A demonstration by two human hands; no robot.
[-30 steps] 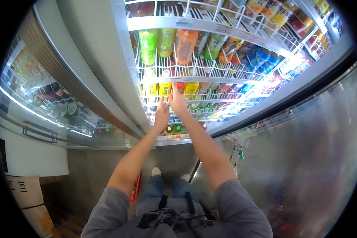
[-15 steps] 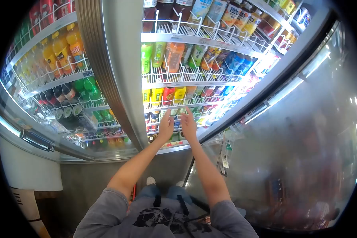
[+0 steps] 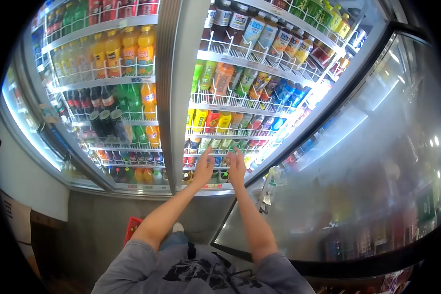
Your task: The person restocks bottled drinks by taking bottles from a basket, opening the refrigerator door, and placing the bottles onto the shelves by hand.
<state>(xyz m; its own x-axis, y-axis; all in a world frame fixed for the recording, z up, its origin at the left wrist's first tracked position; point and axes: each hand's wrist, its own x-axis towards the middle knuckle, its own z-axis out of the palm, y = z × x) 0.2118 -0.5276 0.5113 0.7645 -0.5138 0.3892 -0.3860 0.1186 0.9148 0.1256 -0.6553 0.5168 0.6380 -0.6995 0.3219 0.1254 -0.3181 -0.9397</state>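
Note:
Both bare arms reach toward the lower shelves of an open drinks fridge. My left hand [image 3: 204,169] hangs before the low wire racks, fingers stretched forward, holding nothing that I can see. A short gap to its right is my right hand [image 3: 236,169], its fingers apart and slightly bent, with nothing visible in it. Small bottles [image 3: 214,144] stand on the rack just beyond the fingertips. Above them are yellow bottles [image 3: 199,120] and a red bottle [image 3: 212,121]. Whether any fingertip touches a bottle or the rack cannot be made out.
The fridge's glass door [image 3: 348,171] stands open on the right, its surface hazy. Left of the metal post [image 3: 167,98], another section holds orange drinks [image 3: 145,51] behind glass. A red basket [image 3: 132,228] is on the floor near my left arm.
The view has shifted, so more of the left fridge section and the red basket show. Both hands sit slightly lower in the picture, still apart and without a bottle.

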